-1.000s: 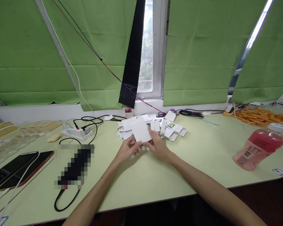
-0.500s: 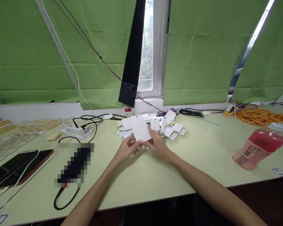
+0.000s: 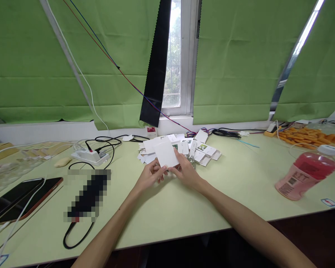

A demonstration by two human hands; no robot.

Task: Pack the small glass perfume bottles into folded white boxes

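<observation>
Both hands come together over the middle of the bench [image 3: 190, 212], their fingers closed on one plain white card [image 3: 166, 153]. The left hand [image 3: 150, 176] pinches its lower edge, thumb on the near face and the other fingers curled behind; the right hand [image 3: 185, 167] holds the lower right corner and side, its thumb reaching close to the left thumb. The card is tilted up, blank side toward the person (whether it is a single sheet or a flat box, I cannot tell). Behind it lies a loose pile of white boxes [image 3: 208, 149], some printed with small green pictures, spreading out to both sides. Something transparent shows just beside the right hand, too covered to make out. Farther back, a small box with a red picture [image 3: 151, 131] stands near the wall below the window [image 3: 174, 59]. To the left are a white power strip [image 3: 91, 158] with black cables, a dark blurred-out object [image 3: 91, 193] and two phones [image 3: 13, 194] side by side. To the right stand a bottle of red drink [image 3: 307, 173] and, behind it, a heap of orange pieces [image 3: 303, 139].
</observation>
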